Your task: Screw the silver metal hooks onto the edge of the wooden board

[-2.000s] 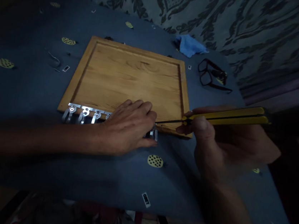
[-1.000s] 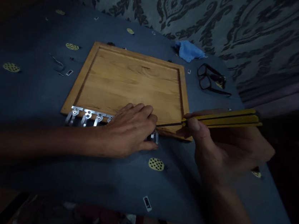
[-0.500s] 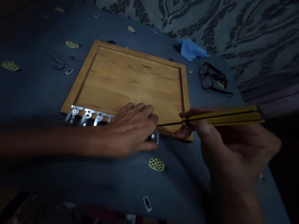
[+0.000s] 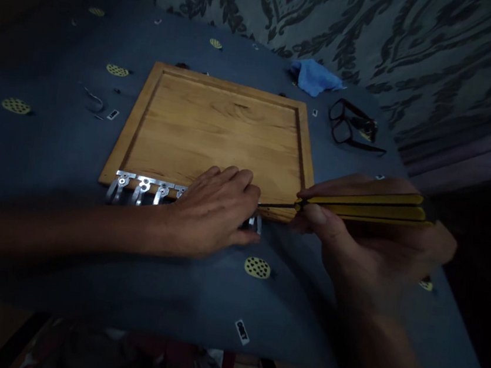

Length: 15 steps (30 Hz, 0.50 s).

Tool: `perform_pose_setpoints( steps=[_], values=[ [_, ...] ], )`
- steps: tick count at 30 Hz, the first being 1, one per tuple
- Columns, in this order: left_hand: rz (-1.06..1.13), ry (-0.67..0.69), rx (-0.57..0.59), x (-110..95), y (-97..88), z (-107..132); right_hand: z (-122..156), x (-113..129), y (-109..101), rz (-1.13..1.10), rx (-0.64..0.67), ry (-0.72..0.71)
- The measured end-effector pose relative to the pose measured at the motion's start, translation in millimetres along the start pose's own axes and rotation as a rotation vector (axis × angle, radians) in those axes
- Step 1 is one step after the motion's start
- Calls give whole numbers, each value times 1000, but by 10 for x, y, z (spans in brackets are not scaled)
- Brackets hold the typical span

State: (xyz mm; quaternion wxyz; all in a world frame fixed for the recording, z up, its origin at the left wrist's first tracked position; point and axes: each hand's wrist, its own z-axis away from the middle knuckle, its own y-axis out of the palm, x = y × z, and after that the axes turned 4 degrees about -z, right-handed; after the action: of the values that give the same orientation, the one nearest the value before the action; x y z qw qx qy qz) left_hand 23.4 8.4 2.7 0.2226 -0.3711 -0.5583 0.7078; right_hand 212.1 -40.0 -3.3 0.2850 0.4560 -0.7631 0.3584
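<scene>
A wooden board with a raised border [image 4: 217,122] lies on the cloth. Along its near edge runs a metal hook rail [image 4: 143,182] with several hooks and screw heads. My left hand [image 4: 220,210] is closed over the rail and the board's edge, knuckles up, with the thumb on the near side. It hides the middle of the rail. My right hand [image 4: 366,251] grips a screwdriver [image 4: 362,206] by its yellow handle, the thin shaft pointing left along the near edge. The shaft's tip is hidden behind the fingers of my left hand.
Dark-framed glasses [image 4: 345,127] and a crumpled blue cloth [image 4: 315,78] lie beyond the board at the right. A thin curved piece [image 4: 94,100] is to the left. A patterned wall covering [image 4: 313,14] rises behind the dark blue tablecloth [image 4: 55,144].
The screwdriver's handle has swung down to lie more level, and my right hand has turned with it. My left hand stays in place on the rail.
</scene>
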Motion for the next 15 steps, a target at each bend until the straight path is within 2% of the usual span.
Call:
perform_pose_setpoints(
  steps=[3, 8, 12, 15],
  values=[
    [1, 5, -15, 3, 13, -1, -10, 24, -47, 9, 13, 10],
    [-3, 4, -11, 0, 13, 8, -52, 57, -85, -70, 114, -4],
    [-11, -2, 1, -6, 3, 9, -74, 51, -60, -30, 52, 10],
    [-11, 5, 2, -4, 3, 5, -53, 14, -55, 52, 17, -84]
  ],
)
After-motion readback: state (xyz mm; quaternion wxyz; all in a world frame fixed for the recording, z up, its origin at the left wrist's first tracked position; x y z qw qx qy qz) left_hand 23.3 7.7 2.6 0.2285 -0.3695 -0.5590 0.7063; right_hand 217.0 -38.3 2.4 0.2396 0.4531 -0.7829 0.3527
